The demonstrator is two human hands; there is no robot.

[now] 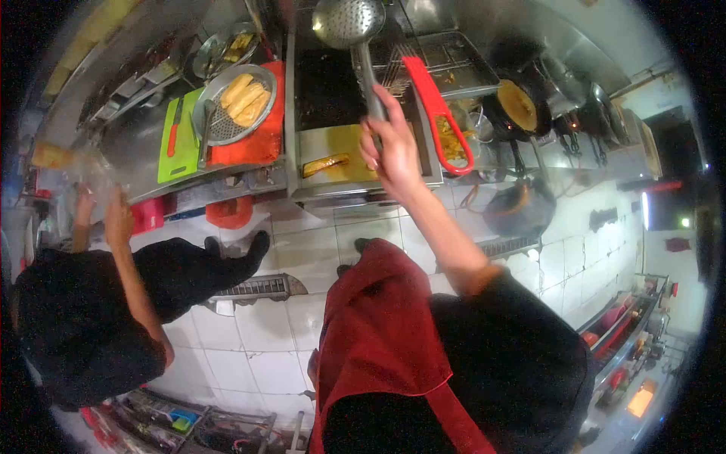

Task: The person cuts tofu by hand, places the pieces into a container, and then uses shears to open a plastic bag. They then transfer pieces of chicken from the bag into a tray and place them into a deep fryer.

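Observation:
My right hand (395, 144) is closed round the handle of a metal perforated skimmer (349, 23), its round head up over the back of the fryer (318, 203). Below and left of the hand, a browned piece of food (326, 165) lies in the yellowish oil at the fryer's front. Just right of the hand rests a red-handled utensil (439, 113) with metal tines. A perforated metal bowl (220, 135) with golden fried pieces (245, 100) stands on an orange cloth (274, 140) to the left. My left hand is not in view.
At the far left a co-worker in dark clothes (83, 325) has both hands near clear plastic. A green board (176, 144) holds an orange-handled knife (173, 136). A pan (517, 106) stands at the right, and another pan (519, 210) hangs below the counter edge.

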